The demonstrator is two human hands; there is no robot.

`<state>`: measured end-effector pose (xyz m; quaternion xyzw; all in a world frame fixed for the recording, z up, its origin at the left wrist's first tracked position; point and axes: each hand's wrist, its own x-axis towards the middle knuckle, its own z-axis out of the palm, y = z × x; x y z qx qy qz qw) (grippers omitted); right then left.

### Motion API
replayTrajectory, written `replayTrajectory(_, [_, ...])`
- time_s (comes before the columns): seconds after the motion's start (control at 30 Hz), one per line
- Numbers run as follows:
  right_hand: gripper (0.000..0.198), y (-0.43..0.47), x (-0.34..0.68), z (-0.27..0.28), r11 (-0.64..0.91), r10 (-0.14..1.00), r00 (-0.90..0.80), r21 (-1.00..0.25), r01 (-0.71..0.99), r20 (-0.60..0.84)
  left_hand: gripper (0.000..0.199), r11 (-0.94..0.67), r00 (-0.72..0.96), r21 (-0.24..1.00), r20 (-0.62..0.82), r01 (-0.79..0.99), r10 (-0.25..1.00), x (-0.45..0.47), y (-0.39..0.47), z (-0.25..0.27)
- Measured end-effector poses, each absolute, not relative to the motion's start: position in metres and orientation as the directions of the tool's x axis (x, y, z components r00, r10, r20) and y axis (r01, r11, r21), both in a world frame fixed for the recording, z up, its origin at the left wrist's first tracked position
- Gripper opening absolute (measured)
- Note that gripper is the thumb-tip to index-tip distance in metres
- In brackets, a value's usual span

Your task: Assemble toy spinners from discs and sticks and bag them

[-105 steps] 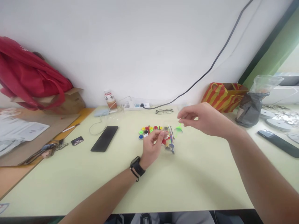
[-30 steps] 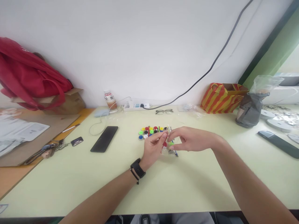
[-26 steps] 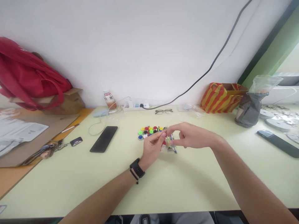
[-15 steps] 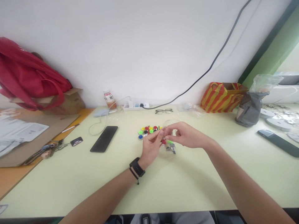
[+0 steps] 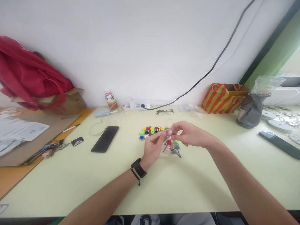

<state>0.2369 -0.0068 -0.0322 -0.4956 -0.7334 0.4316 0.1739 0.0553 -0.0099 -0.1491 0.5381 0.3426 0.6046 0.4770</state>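
Note:
Both of my hands are closed at the top of a small clear plastic bag point(image 5: 167, 151). My left hand point(image 5: 152, 145) pinches it from the left, thumb against fingers. From the right, my right hand point(image 5: 188, 134) pinches the bag's upper edge close to the left fingertips. Below the fingers hang small coloured parts inside the bag, among them a red piece point(image 5: 169, 142), a grey disc and a blue pointed piece point(image 5: 179, 152). Behind the left hand, several round coloured pieces point(image 5: 141, 133) lie on the table, partly hidden by my fingers.
A black phone point(image 5: 105, 139) lies left of my hands. Glasses point(image 5: 165, 112), a power strip point(image 5: 137, 107) and a bottle point(image 5: 111, 100) are along the wall. To the right stand a striped bag point(image 5: 221, 98) and a grey bag point(image 5: 250, 111). Keys point(image 5: 50, 150) lie far left.
My hands have shifted slightly right. The bag's lower part has swung right, and more of its red and blue contents shows below my fingers.

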Motion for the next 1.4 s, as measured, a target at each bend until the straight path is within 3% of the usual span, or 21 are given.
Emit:
replayTrajectory(0.3, [0.013,0.005,0.249,-0.034,0.059,0.912,-0.386,-0.886,0.459,-0.139,0.029,-0.362,0.011,0.916,0.369,-0.172,0.929,0.053,-0.006,-0.154])
replayTrajectory(0.5, [0.016,0.008,0.261,-0.031,0.144,0.926,-0.375,-0.871,0.47,-0.05,0.026,-0.385,0.003,0.903,0.393,-0.191,0.92,0.055,-0.007,-0.153])
replayTrajectory(0.63, [0.021,0.007,0.267,-0.029,0.179,0.949,-0.313,-0.872,0.456,0.032,0.025,-0.372,0.004,0.881,0.39,-0.292,0.921,0.056,-0.005,-0.158])
replayTrajectory(1.0, [0.017,0.001,0.253,-0.022,0.318,0.942,-0.29,-0.722,0.614,0.169,0.028,-0.348,-0.007,0.883,0.364,-0.315,0.931,0.059,-0.005,-0.158])
replayTrajectory(1.2, [0.013,0.004,0.232,-0.037,0.304,0.952,-0.175,-0.723,0.621,0.25,0.029,-0.366,-0.033,0.887,0.372,-0.281,0.928,0.059,-0.007,-0.155])
replayTrajectory(1.4, [0.015,0.012,0.223,-0.042,0.363,0.908,-0.406,-0.676,0.641,0.103,0.029,-0.388,-0.04,0.903,0.388,-0.182,0.921,0.058,-0.01,-0.151])
